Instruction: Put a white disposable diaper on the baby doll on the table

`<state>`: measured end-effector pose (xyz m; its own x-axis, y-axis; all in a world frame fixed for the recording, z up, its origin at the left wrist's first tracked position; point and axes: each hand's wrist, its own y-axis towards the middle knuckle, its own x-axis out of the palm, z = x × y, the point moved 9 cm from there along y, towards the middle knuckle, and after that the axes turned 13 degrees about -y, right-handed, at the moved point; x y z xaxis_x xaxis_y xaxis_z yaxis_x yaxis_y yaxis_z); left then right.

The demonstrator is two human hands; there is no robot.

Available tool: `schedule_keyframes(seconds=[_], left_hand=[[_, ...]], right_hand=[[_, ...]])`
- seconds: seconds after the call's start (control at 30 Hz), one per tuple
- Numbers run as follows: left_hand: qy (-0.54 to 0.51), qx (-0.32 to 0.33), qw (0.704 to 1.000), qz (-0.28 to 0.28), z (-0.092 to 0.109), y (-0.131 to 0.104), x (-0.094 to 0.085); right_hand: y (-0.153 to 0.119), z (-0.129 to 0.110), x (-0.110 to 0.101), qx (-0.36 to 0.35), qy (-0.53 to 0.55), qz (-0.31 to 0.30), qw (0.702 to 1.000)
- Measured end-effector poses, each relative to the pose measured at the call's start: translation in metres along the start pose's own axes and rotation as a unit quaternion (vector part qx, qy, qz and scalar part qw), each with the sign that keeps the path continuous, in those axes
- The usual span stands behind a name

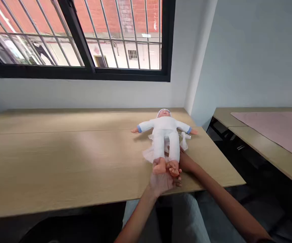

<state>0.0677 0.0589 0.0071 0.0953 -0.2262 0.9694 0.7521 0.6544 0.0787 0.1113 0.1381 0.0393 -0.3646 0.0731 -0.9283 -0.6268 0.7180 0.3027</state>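
Observation:
A baby doll in a white outfit with blue cuffs lies on its back on the table, arms spread, head towards the wall. My left hand is palm up beneath its bare feet, with fingers curled around the ankles. Beside the doll's leg on the right is my right hand. Its fingers reach under the legs and are mostly hidden, so their grip does not show. A thin, whitish, crumpled sheet lies beneath the doll and sticks out on both sides; its kind is unclear.
The light wooden table reaches far to the left; its front edge is close to my lap. A barred window is in the wall behind. At right, across a gap, stands another table with a pink cloth.

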Motion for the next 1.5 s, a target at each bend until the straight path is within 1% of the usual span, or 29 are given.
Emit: schedule_keyframes(seconds=[0.1, 0.23, 0.4, 0.5, 0.57, 0.67, 0.8, 0.9, 1.0, 1.13, 1.23, 1.3, 1.37, 1.4, 1.43, 1.47, 1.5], left_hand=[[-0.01, 0.002, 1.0, 0.003, -0.004, -0.001, -0.004], [-0.022, -0.009, 1.0, 0.016, -0.011, -0.008, 0.0], [-0.024, -0.008, 1.0, 0.011, -0.015, -0.012, 0.012], [-0.029, -0.007, 0.999, 0.014, -0.017, -0.012, 0.013], [-0.036, -0.008, 0.999, 0.015, -0.02, -0.013, 0.014], [-0.044, -0.006, 0.999, 0.012, -0.024, -0.015, 0.016], [-0.041, -0.013, 0.999, -0.002, -0.029, -0.018, 0.021], [-0.037, -0.019, 0.999, -0.016, -0.03, -0.02, 0.019], [-0.037, -0.016, 0.999, -0.01, -0.029, -0.02, 0.01], [-0.032, -0.016, 0.999, 0.035, -0.027, -0.026, 0.001], [-0.022, -0.007, 0.998, 0.063, -0.019, -0.043, -0.001], [0.007, -0.003, 0.995, 0.095, -0.013, -0.059, -0.009], [0.059, 0.024, 0.986, 0.153, -0.004, -0.075, -0.023], [0.093, 0.056, 0.976, 0.19, 0.004, -0.083, -0.03], [0.137, 0.102, 0.958, 0.229, 0.014, -0.091, -0.034], [0.194, 0.153, 0.932, 0.266, 0.026, -0.098, -0.035], [0.264, 0.201, 0.896, 0.296, 0.037, -0.104, -0.031]], right_hand=[[0.0, -0.01, -0.01, -0.019, -0.004, 0.01, 1.0], [-0.001, -0.013, -0.019, -0.023, 0.008, 0.028, 0.999], [-0.003, -0.005, -0.015, -0.015, 0.025, 0.022, 0.999], [-0.004, -0.003, -0.015, -0.013, 0.038, 0.033, 0.999], [-0.004, -0.002, -0.013, -0.011, 0.04, 0.024, 0.999], [-0.002, 0.002, -0.011, 0.009, 0.05, 0.009, 0.999], [-0.002, 0.006, -0.016, 0.043, 0.064, 0.012, 0.997], [-0.002, 0.002, -0.019, 0.039, 0.058, 0.003, 0.998], [-0.001, 0.0, -0.018, 0.034, 0.049, -0.01, 0.998], [-0.008, 0.003, -0.013, 0.034, 0.033, -0.028, 0.998], [-0.025, 0.01, -0.015, 0.034, 0.005, -0.035, 0.999], [-0.041, 0.02, -0.021, 0.053, -0.022, -0.023, 0.998], [-0.057, 0.03, -0.035, 0.103, -0.048, 0.014, 0.993], [-0.064, 0.033, -0.043, 0.129, -0.059, 0.038, 0.989], [-0.069, 0.032, -0.052, 0.147, -0.066, 0.063, 0.985], [-0.072, 0.028, -0.059, 0.153, -0.07, 0.085, 0.982], [-0.072, 0.019, -0.065, 0.145, -0.069, 0.1, 0.982]])
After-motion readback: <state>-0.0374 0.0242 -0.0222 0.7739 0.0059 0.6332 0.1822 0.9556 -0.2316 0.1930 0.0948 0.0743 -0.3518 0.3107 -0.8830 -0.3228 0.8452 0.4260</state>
